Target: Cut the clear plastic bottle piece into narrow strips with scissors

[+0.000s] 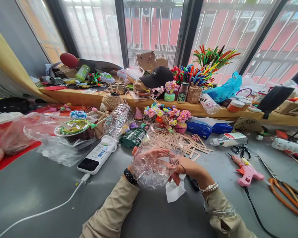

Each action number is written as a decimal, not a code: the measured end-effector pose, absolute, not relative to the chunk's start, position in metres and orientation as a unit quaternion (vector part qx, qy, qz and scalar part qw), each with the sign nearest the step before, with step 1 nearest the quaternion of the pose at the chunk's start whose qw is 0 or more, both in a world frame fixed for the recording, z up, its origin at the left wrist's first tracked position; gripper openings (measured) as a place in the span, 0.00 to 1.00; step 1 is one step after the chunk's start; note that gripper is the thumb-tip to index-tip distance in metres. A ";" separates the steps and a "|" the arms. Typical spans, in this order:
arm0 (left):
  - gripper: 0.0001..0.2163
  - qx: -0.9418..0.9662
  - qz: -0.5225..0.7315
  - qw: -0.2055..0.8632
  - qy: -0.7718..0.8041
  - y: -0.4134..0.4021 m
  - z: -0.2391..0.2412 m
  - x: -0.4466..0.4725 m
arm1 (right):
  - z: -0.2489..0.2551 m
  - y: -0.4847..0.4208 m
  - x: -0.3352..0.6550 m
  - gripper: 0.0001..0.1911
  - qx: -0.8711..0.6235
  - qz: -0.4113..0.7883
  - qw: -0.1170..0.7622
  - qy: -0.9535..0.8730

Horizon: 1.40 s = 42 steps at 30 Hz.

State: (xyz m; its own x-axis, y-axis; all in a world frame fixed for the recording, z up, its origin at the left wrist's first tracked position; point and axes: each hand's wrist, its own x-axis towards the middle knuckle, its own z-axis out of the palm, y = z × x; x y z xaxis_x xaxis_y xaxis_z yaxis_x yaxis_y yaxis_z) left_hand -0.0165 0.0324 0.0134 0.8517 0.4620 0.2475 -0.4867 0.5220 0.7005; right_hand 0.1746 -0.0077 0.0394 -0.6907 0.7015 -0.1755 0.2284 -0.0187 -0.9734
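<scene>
Both my hands hold a clear plastic bottle piece (152, 162) over the grey table (39, 188). My left hand (149, 153) wraps around its left side, fingers curled over the top. Its right side is gripped by my right hand (182, 167), seen partly through the plastic. A white scrap of paper (175, 191) lies just below the piece. Behind it lies a heap of wooden craft sticks (181, 142).
A white power bank (98, 155) with a cable lies to the left, beside another clear bottle (118, 120) and plastic bags (57, 145). To the right: a pink glue gun (247, 172), orange scissors (288, 195), black scissors (242, 152). The wooden ledge (89, 97) holds pipe cleaners (208, 64), a black cap (156, 76), twine.
</scene>
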 end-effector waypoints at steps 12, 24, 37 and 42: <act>0.40 0.390 0.234 0.891 0.010 0.025 0.018 -0.012 | 0.022 -0.008 0.190 0.35 -0.269 0.742 0.198 -0.581; 0.40 0.328 0.368 0.869 0.039 0.045 0.011 -0.019 | 0.046 -0.003 0.206 0.22 -0.438 0.571 0.378 -0.582; 0.24 0.265 0.419 0.849 0.184 0.047 0.018 -0.021 | 0.093 -0.034 0.202 0.33 -0.448 0.314 0.188 -0.816; 0.25 0.264 0.411 0.853 0.185 0.046 0.019 -0.021 | 0.088 -0.032 0.203 0.33 -0.455 0.339 0.164 -0.807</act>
State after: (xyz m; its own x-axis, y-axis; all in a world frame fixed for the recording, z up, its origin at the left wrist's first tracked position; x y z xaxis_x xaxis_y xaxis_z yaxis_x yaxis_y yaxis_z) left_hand -0.0211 0.0459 0.0193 0.5940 0.7984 -0.0983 -0.6028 0.5227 0.6029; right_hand 0.2035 -0.0319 0.0880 -0.5317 0.8459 -0.0427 0.6231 0.3565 -0.6962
